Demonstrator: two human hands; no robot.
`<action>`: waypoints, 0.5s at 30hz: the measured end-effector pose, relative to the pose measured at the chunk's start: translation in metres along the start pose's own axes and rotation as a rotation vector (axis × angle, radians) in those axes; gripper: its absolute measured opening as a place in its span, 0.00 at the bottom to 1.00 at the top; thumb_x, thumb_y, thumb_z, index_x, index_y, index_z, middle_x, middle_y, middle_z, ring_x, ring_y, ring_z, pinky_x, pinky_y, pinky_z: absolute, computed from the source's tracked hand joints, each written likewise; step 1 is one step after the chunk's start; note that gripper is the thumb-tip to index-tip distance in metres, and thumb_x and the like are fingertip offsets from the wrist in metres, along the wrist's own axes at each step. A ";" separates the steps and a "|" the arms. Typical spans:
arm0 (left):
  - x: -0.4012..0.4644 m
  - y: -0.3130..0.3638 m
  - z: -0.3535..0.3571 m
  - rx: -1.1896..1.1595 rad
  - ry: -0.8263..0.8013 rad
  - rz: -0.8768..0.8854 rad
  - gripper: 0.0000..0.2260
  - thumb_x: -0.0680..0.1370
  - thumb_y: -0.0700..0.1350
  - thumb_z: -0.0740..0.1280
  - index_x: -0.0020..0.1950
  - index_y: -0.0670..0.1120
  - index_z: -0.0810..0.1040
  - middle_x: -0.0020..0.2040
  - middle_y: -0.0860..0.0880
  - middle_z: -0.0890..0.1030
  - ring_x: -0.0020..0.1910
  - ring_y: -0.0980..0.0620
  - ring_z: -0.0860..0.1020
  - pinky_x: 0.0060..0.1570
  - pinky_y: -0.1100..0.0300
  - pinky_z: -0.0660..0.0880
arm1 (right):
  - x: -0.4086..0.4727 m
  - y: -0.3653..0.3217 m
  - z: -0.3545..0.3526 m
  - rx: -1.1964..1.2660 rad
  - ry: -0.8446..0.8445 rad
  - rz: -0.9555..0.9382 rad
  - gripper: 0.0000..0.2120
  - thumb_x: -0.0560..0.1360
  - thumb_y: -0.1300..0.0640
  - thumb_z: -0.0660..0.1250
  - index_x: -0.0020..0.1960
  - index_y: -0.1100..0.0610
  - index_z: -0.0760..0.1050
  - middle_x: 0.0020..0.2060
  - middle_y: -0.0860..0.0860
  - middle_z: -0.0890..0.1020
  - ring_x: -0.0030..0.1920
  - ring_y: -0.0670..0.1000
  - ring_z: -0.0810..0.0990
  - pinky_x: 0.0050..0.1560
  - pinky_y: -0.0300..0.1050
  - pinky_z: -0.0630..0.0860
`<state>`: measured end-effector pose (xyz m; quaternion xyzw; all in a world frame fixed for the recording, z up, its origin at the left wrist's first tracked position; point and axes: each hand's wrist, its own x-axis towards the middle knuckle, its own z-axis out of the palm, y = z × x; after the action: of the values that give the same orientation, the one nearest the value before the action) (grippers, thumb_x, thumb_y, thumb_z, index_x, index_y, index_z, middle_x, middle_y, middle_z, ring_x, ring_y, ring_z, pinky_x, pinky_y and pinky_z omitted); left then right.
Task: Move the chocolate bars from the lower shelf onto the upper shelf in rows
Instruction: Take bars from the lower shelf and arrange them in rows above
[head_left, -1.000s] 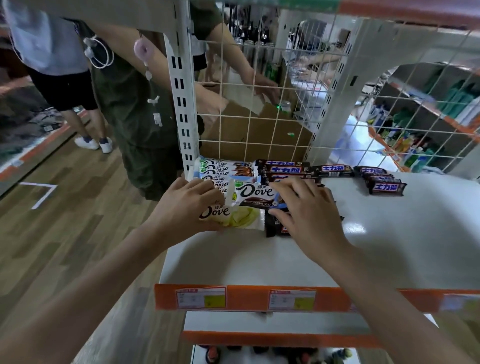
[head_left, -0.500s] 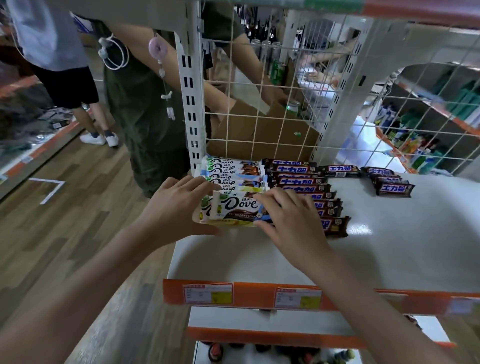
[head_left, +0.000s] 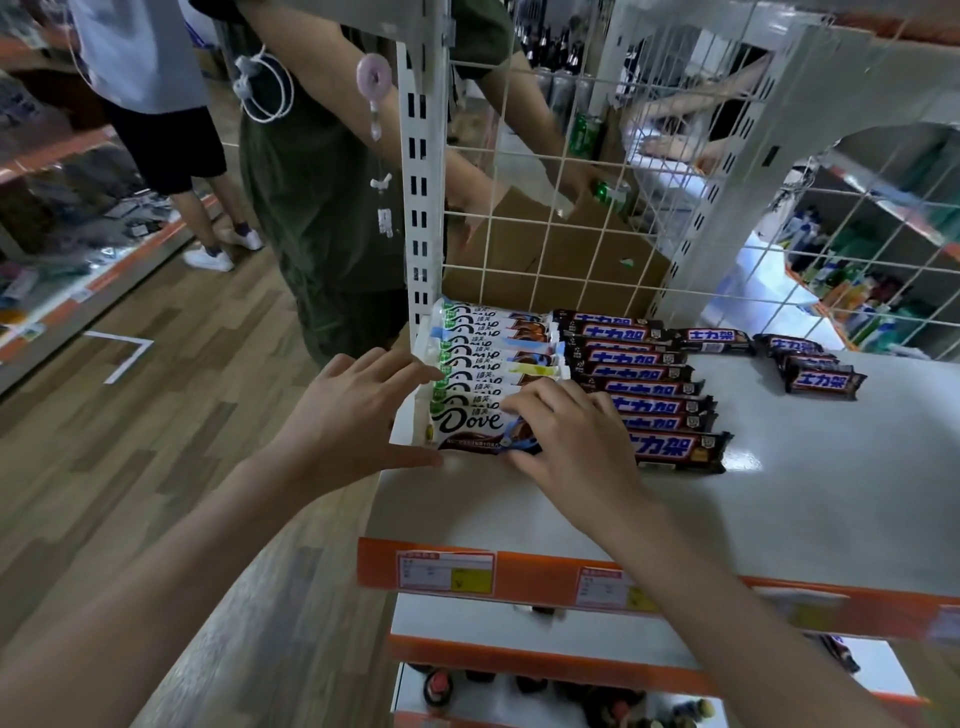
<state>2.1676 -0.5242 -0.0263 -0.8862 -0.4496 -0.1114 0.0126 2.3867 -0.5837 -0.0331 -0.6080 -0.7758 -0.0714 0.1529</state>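
Observation:
On the white upper shelf (head_left: 727, 509) a row of white Dove chocolate bars (head_left: 483, 358) runs back along the left edge. Beside it lies a row of dark brown bars (head_left: 654, 400) with blue lettering. The front Dove bar (head_left: 467, 423) lies flat at the near end of its row. My left hand (head_left: 348, 415) touches its left end with straight fingers and thumb. My right hand (head_left: 566, 436) rests on its right end, fingers curled over it. The lower shelf (head_left: 519, 629) shows as a narrow strip below.
A few more dark bars (head_left: 815, 369) lie loose at the back right of the shelf. A white wire grid (head_left: 561, 208) closes the back, with a slotted post (head_left: 421, 208) at the left. A person in dark green (head_left: 322, 197) stands behind it, another stands farther left. Bottles (head_left: 597, 706) fill the bottom shelf.
Both hands pushed the two front Dove bars back along the shelf until they closed up against the row. The front bar now lies straight at the row's near end.

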 end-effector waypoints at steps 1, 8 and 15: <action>-0.001 0.000 0.001 0.000 0.002 0.004 0.38 0.63 0.75 0.54 0.67 0.55 0.68 0.64 0.55 0.72 0.60 0.53 0.71 0.53 0.56 0.68 | -0.001 0.001 0.000 0.000 0.008 0.000 0.17 0.67 0.53 0.74 0.55 0.52 0.77 0.51 0.49 0.79 0.53 0.53 0.76 0.48 0.48 0.69; -0.002 -0.002 0.003 0.012 0.003 -0.002 0.32 0.67 0.68 0.65 0.67 0.56 0.68 0.64 0.55 0.71 0.60 0.52 0.70 0.54 0.55 0.69 | 0.003 -0.004 0.001 -0.008 0.045 0.026 0.16 0.66 0.52 0.75 0.52 0.52 0.77 0.48 0.48 0.79 0.51 0.53 0.77 0.46 0.48 0.69; -0.003 0.003 0.001 0.044 0.020 -0.002 0.30 0.68 0.66 0.67 0.65 0.54 0.70 0.62 0.54 0.73 0.58 0.51 0.72 0.52 0.55 0.69 | 0.000 -0.002 -0.007 -0.030 0.025 0.014 0.20 0.67 0.47 0.75 0.56 0.52 0.76 0.51 0.48 0.79 0.52 0.53 0.76 0.47 0.48 0.68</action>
<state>2.1681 -0.5281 -0.0282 -0.8839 -0.4529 -0.1104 0.0364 2.3860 -0.5866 -0.0260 -0.6147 -0.7684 -0.0896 0.1539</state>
